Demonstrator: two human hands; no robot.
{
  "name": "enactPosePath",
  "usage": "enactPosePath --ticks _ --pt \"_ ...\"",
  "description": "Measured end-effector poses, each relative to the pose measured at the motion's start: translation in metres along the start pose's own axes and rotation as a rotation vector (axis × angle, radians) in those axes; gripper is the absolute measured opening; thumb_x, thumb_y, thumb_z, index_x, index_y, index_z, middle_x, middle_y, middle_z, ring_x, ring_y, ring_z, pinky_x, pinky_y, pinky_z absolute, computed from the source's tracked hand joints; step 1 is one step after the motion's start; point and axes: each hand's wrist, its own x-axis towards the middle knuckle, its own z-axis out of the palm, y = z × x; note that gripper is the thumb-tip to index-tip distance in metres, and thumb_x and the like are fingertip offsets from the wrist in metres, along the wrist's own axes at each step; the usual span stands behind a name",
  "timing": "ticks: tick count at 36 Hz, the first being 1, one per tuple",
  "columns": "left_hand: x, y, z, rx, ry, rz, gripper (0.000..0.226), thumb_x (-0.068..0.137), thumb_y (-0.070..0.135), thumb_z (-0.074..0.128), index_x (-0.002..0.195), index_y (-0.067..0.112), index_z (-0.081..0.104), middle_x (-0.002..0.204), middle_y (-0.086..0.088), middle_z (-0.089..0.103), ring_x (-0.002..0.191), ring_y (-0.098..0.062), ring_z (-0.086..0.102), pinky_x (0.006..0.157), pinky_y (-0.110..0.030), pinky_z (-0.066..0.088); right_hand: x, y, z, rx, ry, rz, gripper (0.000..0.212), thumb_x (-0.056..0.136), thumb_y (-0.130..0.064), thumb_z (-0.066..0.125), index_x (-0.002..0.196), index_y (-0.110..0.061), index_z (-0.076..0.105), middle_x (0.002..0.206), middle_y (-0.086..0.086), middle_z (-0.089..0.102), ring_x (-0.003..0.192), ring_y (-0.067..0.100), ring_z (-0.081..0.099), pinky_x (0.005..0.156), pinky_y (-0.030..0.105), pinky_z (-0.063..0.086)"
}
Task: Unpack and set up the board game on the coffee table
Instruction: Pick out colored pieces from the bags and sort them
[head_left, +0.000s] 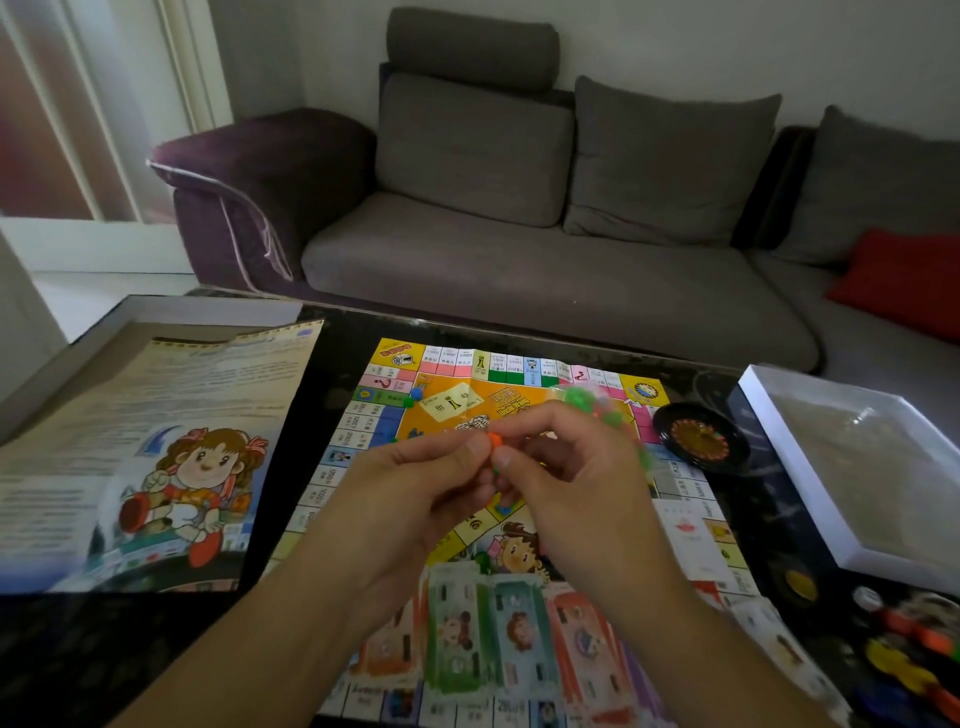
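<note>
The colourful paper game board (395, 410) lies flat on the dark coffee table (332, 374). Above its middle my left hand (415, 499) and my right hand (566, 478) meet, both pinching a clear plastic bag of small green and pink pieces (597, 400). A small orange piece (496, 440) shows between my thumbs. Packs of paper play money (498, 634) lie on the board's near edge under my wrists. A little green piece (409, 401) and a blue one rest on the board's far left part.
The box lid with the cartoon rule sheet (156, 447) lies at the left. A black roulette wheel (698, 436) sits at the board's right edge, and a white box tray (857, 467) beyond it. Coloured chips (909, 654) lie at the near right. A grey sofa (519, 249) stands behind.
</note>
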Motion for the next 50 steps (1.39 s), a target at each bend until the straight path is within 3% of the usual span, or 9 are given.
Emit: enactPosePath --ticks 8,15,24,31,35,42,50 --pt "-0.011 -0.008 0.004 -0.155 0.007 -0.009 0.033 0.079 0.01 0.074 0.11 -0.001 0.078 0.103 -0.019 0.075 0.077 -0.013 0.072 0.068 -0.02 0.061 -0.007 -0.005 0.006 0.059 0.047 -0.017 0.029 0.091 0.003 0.074 0.087 -0.026 0.077 0.084 -0.002 0.077 0.079 0.016 0.074 0.07 0.029 0.062" --pt "-0.012 -0.003 0.005 -0.117 -0.009 -0.037 0.031 0.078 0.011 0.075 0.107 0.002 0.08 0.097 -0.016 0.076 0.077 -0.014 0.074 0.07 -0.021 0.062 -0.005 -0.007 -0.002 0.03 0.042 0.005 0.029 0.089 0.004 0.077 0.088 -0.025 0.077 0.086 0.001 0.077 0.081 0.02 0.075 0.075 0.041 0.065" --pt "-0.012 0.005 0.001 -0.07 -0.012 -0.057 0.028 0.079 0.012 0.076 0.106 0.003 0.081 0.097 -0.016 0.077 0.077 -0.015 0.074 0.069 -0.022 0.062 -0.001 -0.007 -0.005 -0.081 -0.016 -0.047 0.028 0.089 -0.001 0.078 0.09 -0.028 0.076 0.089 -0.003 0.076 0.086 0.018 0.075 0.076 0.042 0.065" --pt "-0.013 0.002 0.0 -0.11 0.009 -0.028 0.029 0.079 0.011 0.075 0.106 0.001 0.08 0.098 -0.015 0.077 0.074 -0.013 0.073 0.07 -0.021 0.062 -0.001 -0.005 -0.001 -0.037 -0.002 -0.023 0.023 0.085 0.002 0.081 0.09 -0.02 0.077 0.087 -0.001 0.077 0.081 0.021 0.076 0.073 0.044 0.066" --pt "-0.015 0.003 0.0 -0.053 0.019 0.003 0.029 0.076 0.011 0.075 0.104 0.002 0.081 0.103 -0.016 0.079 0.077 -0.013 0.074 0.071 -0.02 0.061 -0.001 -0.004 -0.002 -0.013 0.015 0.003 0.023 0.085 0.003 0.081 0.089 -0.02 0.079 0.087 0.0 0.078 0.079 0.022 0.077 0.072 0.044 0.066" --pt "-0.018 0.007 -0.002 0.078 0.045 0.07 0.025 0.071 0.01 0.076 0.095 0.004 0.083 0.09 -0.016 0.079 0.071 -0.016 0.074 0.066 -0.02 0.06 -0.002 -0.006 -0.004 -0.038 -0.003 -0.018 0.025 0.085 0.004 0.081 0.089 -0.021 0.08 0.086 0.0 0.078 0.078 0.023 0.076 0.071 0.045 0.066" --pt "-0.02 0.012 -0.002 0.153 0.016 0.118 0.022 0.07 0.012 0.077 0.09 0.007 0.084 0.091 -0.016 0.079 0.075 -0.019 0.076 0.068 -0.021 0.06 -0.003 -0.01 -0.004 -0.093 -0.005 -0.047 0.026 0.088 0.002 0.079 0.09 -0.025 0.079 0.086 -0.005 0.077 0.08 0.018 0.075 0.071 0.039 0.065"
